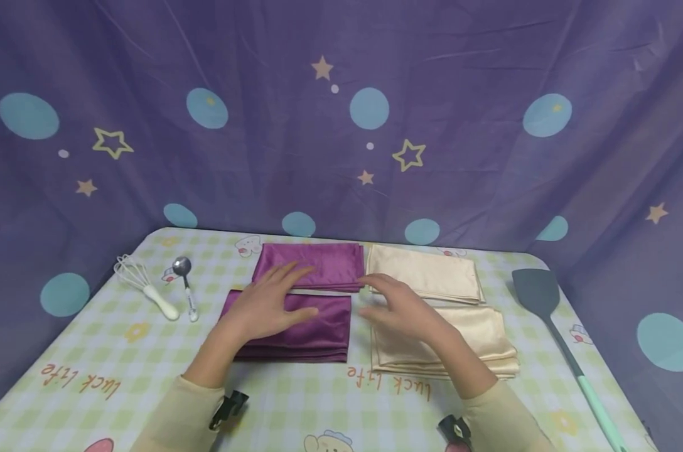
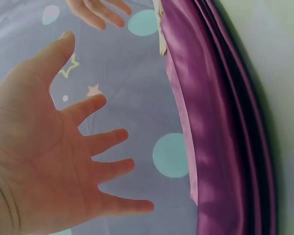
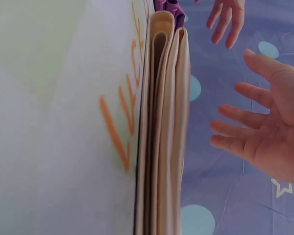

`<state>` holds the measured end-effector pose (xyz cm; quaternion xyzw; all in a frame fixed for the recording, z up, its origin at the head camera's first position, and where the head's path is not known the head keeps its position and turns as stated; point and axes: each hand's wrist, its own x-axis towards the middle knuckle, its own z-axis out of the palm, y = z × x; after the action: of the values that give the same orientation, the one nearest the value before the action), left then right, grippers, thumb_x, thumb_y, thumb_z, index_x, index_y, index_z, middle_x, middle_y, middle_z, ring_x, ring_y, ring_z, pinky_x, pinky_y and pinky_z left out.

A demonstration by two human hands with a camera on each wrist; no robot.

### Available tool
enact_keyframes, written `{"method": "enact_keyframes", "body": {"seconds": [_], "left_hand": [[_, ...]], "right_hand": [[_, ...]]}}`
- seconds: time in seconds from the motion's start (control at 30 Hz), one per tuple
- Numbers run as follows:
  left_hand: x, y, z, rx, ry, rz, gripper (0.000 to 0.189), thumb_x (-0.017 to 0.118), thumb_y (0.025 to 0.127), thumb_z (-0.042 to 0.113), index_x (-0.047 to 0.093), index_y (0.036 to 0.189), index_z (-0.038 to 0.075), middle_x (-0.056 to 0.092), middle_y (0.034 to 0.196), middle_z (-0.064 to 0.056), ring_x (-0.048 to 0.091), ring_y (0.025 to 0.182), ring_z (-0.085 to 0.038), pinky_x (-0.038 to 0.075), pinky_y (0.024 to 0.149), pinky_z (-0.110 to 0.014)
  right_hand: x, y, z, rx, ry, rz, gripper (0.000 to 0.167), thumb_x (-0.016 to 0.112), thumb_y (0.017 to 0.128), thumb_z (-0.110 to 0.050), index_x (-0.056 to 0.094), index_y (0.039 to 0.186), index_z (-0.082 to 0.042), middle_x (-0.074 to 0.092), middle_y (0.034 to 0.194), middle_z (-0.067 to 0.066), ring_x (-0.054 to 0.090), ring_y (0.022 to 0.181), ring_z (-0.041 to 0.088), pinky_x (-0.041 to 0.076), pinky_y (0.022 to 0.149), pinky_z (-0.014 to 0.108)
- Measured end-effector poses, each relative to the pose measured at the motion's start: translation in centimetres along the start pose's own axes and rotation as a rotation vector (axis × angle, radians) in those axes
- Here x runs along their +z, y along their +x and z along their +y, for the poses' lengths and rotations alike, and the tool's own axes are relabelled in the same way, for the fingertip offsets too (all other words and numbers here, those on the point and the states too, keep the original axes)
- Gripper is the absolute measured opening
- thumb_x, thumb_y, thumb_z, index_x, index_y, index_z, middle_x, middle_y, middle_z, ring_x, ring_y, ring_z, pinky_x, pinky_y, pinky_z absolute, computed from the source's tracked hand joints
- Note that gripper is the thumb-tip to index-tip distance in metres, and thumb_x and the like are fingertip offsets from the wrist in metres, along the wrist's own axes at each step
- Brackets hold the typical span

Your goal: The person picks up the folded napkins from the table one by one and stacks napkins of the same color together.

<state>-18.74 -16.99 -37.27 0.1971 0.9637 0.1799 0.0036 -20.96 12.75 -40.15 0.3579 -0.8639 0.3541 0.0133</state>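
Note:
Two folded purple satin cloths lie left of centre, a far one (image 1: 319,260) and a near one (image 1: 319,326). To their right are two folded cream satin cloths, one far (image 1: 426,270) and one near (image 1: 477,333). My left hand (image 1: 265,307) hovers over the purple cloths with its fingers spread. Over the cream cloths my right hand (image 1: 403,307) hangs with fingers extended. Both wrist views show the palms apart from the cloth: the left hand (image 2: 54,142) beside purple folds (image 2: 210,122), the right hand (image 3: 269,117) beside cream layers (image 3: 166,122).
A white-handled whisk (image 1: 149,292) and a small metal spoon (image 1: 186,282) lie at the left. Along the right edge is a grey spatula (image 1: 536,292) with a mint handle. A checked tablecloth (image 1: 81,339) covers the table, and a purple patterned curtain (image 1: 274,169) hangs behind.

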Motion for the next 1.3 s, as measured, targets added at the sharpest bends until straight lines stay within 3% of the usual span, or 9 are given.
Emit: {"method": "enact_keyframes", "body": {"seconds": [0.23, 0.63, 1.03, 1.3], "left_hand": [[-0.3, -0.5, -1.2, -0.015, 0.002, 0.008, 0.083, 0.063, 0.090, 0.065, 0.037, 0.157, 0.024, 0.031, 0.162, -0.018, 0.024, 0.147, -0.046, 0.028, 0.098, -0.083], [-0.4, -1.2, -3.4, 0.014, -0.070, 0.037, 0.082, 0.067, 0.092, 0.056, 0.037, 0.157, 0.016, 0.030, 0.160, -0.023, 0.026, 0.147, -0.044, 0.027, 0.113, -0.067], [0.0, -2.0, -6.3, 0.032, -0.243, 0.056, 0.077, 0.068, 0.095, 0.046, 0.039, 0.155, 0.008, 0.034, 0.159, -0.021, 0.028, 0.145, -0.045, 0.023, 0.116, -0.063], [0.0, -2.7, -7.9, -0.034, -0.281, 0.042, 0.079, 0.068, 0.095, 0.045, 0.034, 0.156, 0.008, 0.030, 0.159, -0.027, 0.027, 0.145, -0.047, 0.024, 0.116, -0.064]], "right_hand": [[0.7, 0.9, -0.2, -0.003, 0.021, -0.018, 0.051, 0.070, 0.096, -0.024, 0.057, 0.139, -0.001, 0.063, 0.130, 0.017, 0.058, 0.122, 0.036, 0.049, 0.102, 0.048], [1.6, 2.2, -0.5, 0.048, 0.125, -0.032, 0.047, 0.070, 0.097, -0.022, 0.058, 0.137, -0.001, 0.062, 0.132, 0.018, 0.060, 0.117, 0.039, 0.053, 0.095, 0.053], [2.3, 3.0, -0.6, 0.077, 0.096, -0.037, 0.046, 0.072, 0.095, -0.021, 0.060, 0.134, -0.001, 0.063, 0.130, 0.017, 0.060, 0.116, 0.037, 0.053, 0.096, 0.052], [2.4, 3.1, -0.7, 0.063, 0.040, -0.065, 0.045, 0.071, 0.095, -0.023, 0.061, 0.133, -0.001, 0.064, 0.128, 0.016, 0.060, 0.113, 0.036, 0.052, 0.095, 0.049]]}}
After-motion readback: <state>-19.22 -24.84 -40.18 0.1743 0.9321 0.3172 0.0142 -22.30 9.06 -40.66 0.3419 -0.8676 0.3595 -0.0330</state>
